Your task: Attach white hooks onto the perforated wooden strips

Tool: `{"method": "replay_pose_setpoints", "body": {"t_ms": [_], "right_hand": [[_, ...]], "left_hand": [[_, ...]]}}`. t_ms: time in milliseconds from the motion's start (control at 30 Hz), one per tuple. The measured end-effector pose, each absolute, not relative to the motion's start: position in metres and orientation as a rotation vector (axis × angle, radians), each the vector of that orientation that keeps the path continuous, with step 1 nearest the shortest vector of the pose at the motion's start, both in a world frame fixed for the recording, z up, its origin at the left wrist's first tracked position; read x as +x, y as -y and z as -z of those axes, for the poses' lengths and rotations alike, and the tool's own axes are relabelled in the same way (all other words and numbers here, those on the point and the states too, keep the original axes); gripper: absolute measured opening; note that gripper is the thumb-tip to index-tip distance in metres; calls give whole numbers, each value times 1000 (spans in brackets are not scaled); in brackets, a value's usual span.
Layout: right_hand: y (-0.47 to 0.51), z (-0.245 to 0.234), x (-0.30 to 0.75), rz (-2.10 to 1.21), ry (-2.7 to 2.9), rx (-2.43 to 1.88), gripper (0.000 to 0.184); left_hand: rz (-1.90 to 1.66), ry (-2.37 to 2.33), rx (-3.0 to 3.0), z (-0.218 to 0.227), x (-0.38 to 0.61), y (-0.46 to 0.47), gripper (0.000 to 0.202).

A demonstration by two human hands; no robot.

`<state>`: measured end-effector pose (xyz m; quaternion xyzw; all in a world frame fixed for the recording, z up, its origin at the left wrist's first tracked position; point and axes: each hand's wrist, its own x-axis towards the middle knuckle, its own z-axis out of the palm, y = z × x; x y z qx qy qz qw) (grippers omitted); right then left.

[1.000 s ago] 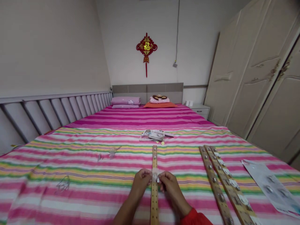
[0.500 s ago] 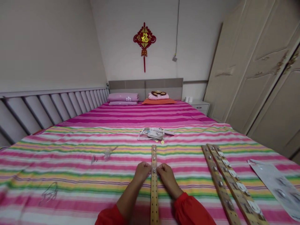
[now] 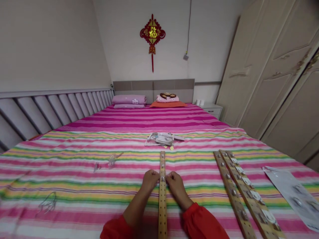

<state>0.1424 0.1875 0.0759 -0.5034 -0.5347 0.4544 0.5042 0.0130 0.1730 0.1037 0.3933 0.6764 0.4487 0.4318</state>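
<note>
A long wooden strip with a row of holes (image 3: 162, 205) lies on the striped bedspread (image 3: 99, 172), running away from me. My left hand (image 3: 149, 179) and my right hand (image 3: 174, 181) are closed on either side of it, fingertips pinched on a small shiny metal piece (image 3: 162, 178) pressed onto the strip. Both sleeves are red.
Two more wooden strips with metal studs (image 3: 239, 189) lie to the right, beside a plastic sheet of parts (image 3: 294, 196). A pile of clear packets (image 3: 161, 138) sits ahead. Loose plastic bits (image 3: 109, 161) lie at left. Pillows, headboard, wardrobe and nightstand are beyond.
My hands moved forward along the strip and lowered the small piece from just above it onto its surface. The camera tilted down a little.
</note>
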Motion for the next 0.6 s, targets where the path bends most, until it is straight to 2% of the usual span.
{"method": "replay_pose_setpoints", "body": {"t_ms": [333, 467, 600], "right_hand": [[-190, -62, 142, -1188, 1234, -1162, 19], [-183, -66, 140, -1235, 1201, -1123, 22], [-164, -68, 140, -1226, 1156, -1069, 29]], "left_hand": [[-1176, -1714, 1013, -92, 15, -169, 9], [-1313, -1635, 1076, -84, 16, -161, 16], [-1420, -1506, 1020, -77, 17, -148, 32]]}}
